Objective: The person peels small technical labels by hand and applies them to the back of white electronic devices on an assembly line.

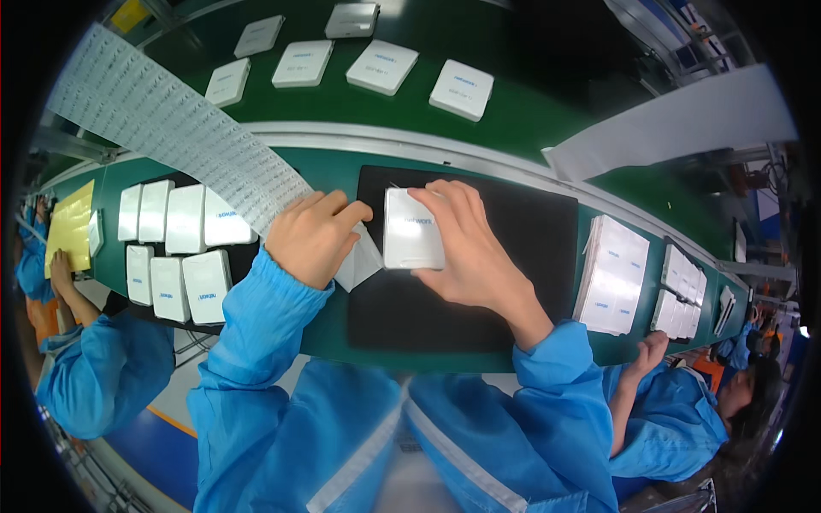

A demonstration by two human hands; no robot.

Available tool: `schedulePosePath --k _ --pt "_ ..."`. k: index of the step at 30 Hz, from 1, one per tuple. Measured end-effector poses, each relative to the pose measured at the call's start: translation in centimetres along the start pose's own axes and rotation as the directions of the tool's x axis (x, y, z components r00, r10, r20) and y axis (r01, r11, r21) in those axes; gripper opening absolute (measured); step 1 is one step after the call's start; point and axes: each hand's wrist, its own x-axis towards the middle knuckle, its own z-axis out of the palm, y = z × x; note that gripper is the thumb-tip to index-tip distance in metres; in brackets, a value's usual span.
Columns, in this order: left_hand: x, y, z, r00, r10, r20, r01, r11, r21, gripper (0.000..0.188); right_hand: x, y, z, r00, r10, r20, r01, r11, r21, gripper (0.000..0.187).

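The surface is a long green workbench, bordered at its far edge by a pale metal rail; beyond the rail lies a green belt carrying six flat white devices. A black mat lies mid-surface, reaching close to the near edge. The white device in hand is located over the mat's left part, toward its far edge. The right hand has its grip clamped on the device, thumb at the near side and fingers over the far side. The left hand is over the lower end of a printed label strip, which slants in from the upper left across the rail; the fingers are curled, and whether its grip is closed on anything cannot be told. Toward the left end of the surface, seven white units lie in two rows; toward the right end, a wrapped-looking white block stands off the mat's right edge. Co-workers in blue sit at left and right, the left one's hand touching a yellow sheet. The floor is blue, with an orange line.
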Motion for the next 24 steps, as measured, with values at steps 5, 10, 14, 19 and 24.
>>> schedulePosePath --k 5,10,14,19,24 --pt "1.1 0.5 -0.2 0.996 0.006 0.087 0.002 0.996 -0.095 0.052 -1.0 0.9 0.6 0.953 0.155 -0.258 -0.089 0.964 0.251 0.045" --pt "2.6 1.1 0.0 0.994 0.094 0.063 -0.086 0.989 -0.116 0.085 -2.5 -0.4 2.9 0.785 0.497 -0.37 -0.312 0.833 0.456 0.011" --pt "3.6 1.8 0.8 0.986 0.124 0.113 -0.117 0.991 -0.071 0.094 -2.7 -0.9 3.5 0.762 0.56 -0.325 -0.406 0.805 0.433 0.011" --pt "3.5 2.0 1.5 0.979 0.041 0.199 -0.022 0.995 -0.098 0.098 -2.1 -1.1 3.5 0.762 0.571 -0.306 -0.435 0.801 0.412 0.012" --pt "2.8 1.2 2.3 0.995 -0.004 0.104 0.017 0.992 -0.124 0.1 -1.3 -1.4 3.7 0.765 0.577 -0.285 -0.462 0.801 0.381 0.011"
